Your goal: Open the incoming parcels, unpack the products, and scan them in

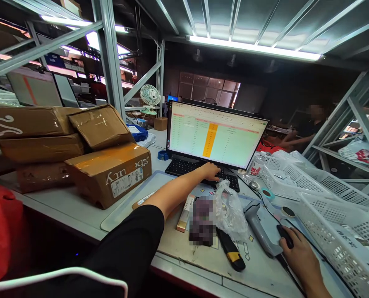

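The counter carries everything here, and its left part is taken up by piled cardboard boxes, probably put to that side so the space before the person stays free to work in. The screen, showing a table with an orange column, stands tilted at the back, likely so it can be read over the hands. On the right, a white basket with small packets in it sits within easy reach, it seems. The keyboard lies just below the screen. Nearer the person, a clear plastic bag is beside the grey scanner, with a black and yellow knife in front of the bag. The mouse is right of the scanner, a natural spot for that hand.

The left arm reaches long and slanting across the counter, its hand palm down over the keyboard's right part, fingers loosely spread and grasping nothing. The right hand comes in low from the right, its fingers curled lightly round the mouse, seemingly for small steady movements
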Tool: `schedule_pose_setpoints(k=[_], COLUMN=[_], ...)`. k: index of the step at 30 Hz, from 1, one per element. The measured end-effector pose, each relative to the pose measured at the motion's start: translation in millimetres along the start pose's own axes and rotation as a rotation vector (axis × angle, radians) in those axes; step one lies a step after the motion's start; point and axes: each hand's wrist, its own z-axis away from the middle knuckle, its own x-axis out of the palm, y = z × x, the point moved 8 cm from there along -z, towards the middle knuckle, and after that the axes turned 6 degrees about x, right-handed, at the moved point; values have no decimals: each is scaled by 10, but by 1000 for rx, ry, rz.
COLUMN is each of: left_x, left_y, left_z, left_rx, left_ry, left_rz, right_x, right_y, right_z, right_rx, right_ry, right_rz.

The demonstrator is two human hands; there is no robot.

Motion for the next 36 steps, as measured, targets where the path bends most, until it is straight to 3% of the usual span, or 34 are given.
schedule_pose_setpoints(k=[4, 7, 10, 13, 16, 18, 21, 25, 28, 32, 36], left_x=[-478, -652, -609, -408, -172, -7, 204, 399, 512, 588, 493], left_y=[263, 410, 547, 810, 1146, 1299, 1344, 1250, 1234, 1227, 1195], left_z=[304, 871, 1642, 2367, 2791, 2841, 2660, 2380, 2323, 2307, 2190], left_rx=[96, 135, 87, 9, -53, -103, -181, -254, -277, -312, -372], left_ry=[62, 89, 161, 275, 439, 516, 532, 396, 305, 292, 318], left_rz=[-26, 1, 95, 251, 390, 405, 362, 298, 297, 281, 198], right_x=[-45, -58, -67, -95, -132, -158, -194, -219, -211, -195, -173], right_y=[-71, -59, 14, 30, 9, -3, -29, -61, -58, -49, -35], right_z=[4, -8, -32, -43, -40, -35, -25, -23, -31, -38, -44], right_rx=[-54, -67, -10, -16, -43, -37, -32, -45, -41, -44, -40], right_ry=[63, 58, 5, -8, -1, -2, -9, -13, -21, -17, -8], right_rz=[-19, -20, -2, -13, -30, -27, -23, -41, -36, -40, -54])
